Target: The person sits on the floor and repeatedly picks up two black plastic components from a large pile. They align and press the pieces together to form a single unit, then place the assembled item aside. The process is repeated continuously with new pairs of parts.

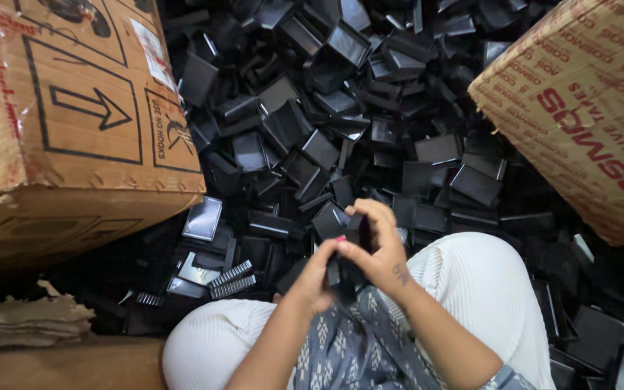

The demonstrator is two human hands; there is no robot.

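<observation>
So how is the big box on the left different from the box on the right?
The left cardboard box shows black line drawings, including an arrow; the right cardboard box shows red lettering. The left box lies nearly level, the right box tilts cornerwise. Both are brown and stand beside the heap of black plastic parts.

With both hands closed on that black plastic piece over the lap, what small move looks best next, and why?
Probably press the black piece together between left hand and right hand: both already hold it, above the lap, with the pile of black trays just ahead.
</observation>
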